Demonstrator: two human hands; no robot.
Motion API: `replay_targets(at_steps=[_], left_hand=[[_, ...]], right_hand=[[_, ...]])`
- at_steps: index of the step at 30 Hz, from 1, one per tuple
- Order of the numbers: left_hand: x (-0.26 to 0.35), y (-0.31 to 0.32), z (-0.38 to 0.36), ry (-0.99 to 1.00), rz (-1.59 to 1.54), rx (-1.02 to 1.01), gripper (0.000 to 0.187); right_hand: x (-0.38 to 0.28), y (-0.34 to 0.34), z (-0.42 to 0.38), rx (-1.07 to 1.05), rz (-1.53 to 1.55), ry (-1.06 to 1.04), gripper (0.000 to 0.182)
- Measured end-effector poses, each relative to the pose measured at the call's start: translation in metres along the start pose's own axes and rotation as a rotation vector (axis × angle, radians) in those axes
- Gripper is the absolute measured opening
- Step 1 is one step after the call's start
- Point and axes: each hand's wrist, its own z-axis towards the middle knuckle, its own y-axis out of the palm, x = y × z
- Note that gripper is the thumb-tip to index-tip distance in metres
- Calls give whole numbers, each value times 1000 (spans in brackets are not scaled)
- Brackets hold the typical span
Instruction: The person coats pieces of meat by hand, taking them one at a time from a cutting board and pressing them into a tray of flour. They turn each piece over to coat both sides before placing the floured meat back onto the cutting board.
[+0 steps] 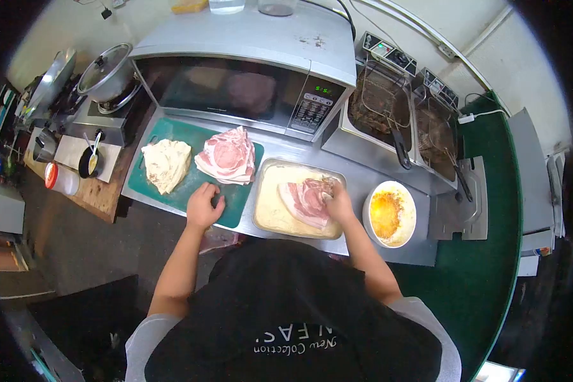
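My right hand (340,202) grips the right end of a slice of raw meat (307,202), which lies in a metal tray (259,216) of pale flour-like powder. My left hand (204,205) rests near the front edge of the green cutting board (235,207), fingers slightly apart, holding nothing. Behind it on the board sits a stack of raw meat slices (228,156), with a pale coated pile (166,164) to its left. Right of the tray stands a white bowl (367,219) with orange and yellow contents.
A microwave (229,92) stands behind the board. Two fryers with baskets (379,102) are at the back right, handles pointing forward. At the left are a lidded pot (105,73), a small black bowl (90,163) with utensils and a red-lidded jar (62,179).
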Motion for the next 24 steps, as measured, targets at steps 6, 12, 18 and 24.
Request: replay_targets(at_steps=[6, 12, 18, 24], left_hand=[[-2, 0, 0, 18, 20, 6, 19], [-2, 0, 0, 50, 4, 39, 17], [-4, 2, -1, 36, 9, 24, 17], [-3, -1, -1, 41, 10, 27, 17]], right_hand=[[-14, 1, -2, 22, -192, -98, 45], [-33, 7, -16, 139, -367, -369, 47], [-61, 27, -25, -140, -422, -533, 50], [-60, 42, -21, -101, -425, -457, 48]])
